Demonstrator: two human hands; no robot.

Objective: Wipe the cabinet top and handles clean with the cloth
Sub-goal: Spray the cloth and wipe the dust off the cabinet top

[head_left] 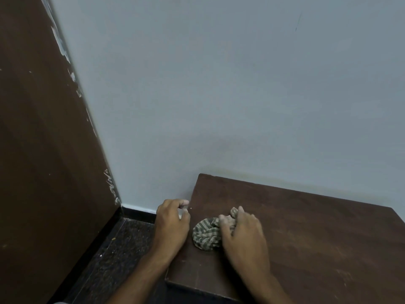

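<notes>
Looking down on a dark brown cabinet top (306, 238) set against a pale grey wall (219, 84). Right hand (243, 233) pressed on a bunched, striped cloth (206, 234), fingers curled into its folds, cloth lying on the top near the left edge. Left hand (172, 222) at that left edge, fingers loosely bent, holding nothing. Dark speckled floor (114, 255) below left, with a black skirting (138, 210) along the wall. Tall brown panel (43, 139) at far left, paint-flecked along its edge.
</notes>
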